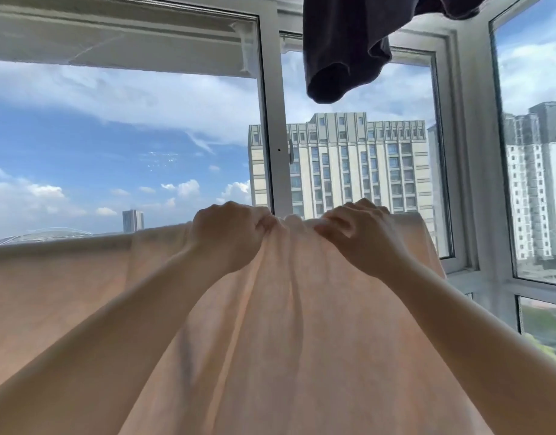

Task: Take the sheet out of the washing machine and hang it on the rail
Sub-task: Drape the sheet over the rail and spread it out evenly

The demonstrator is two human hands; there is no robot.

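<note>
Two hands bunch a sheet at its top edge

Both arms reach up and forward. The left hand (229,229) and right hand (358,229) sit close together, fingers curled, each gripping a gathered fold of the pale peach fabric sheet (270,324), which drapes across the view before the white-framed window (272,136). A dark grey hanging garment (342,48) dangles above.

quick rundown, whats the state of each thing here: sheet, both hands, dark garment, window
sheet: draped over a line at hand height, bunched into folds at the middle
left hand: fingers curled, gripping the sheet's top edge
right hand: fingers curled, gripping the sheet's top edge
dark garment: hanging overhead, apart from the sheet
window: whether open or closed, cannot tell
</note>
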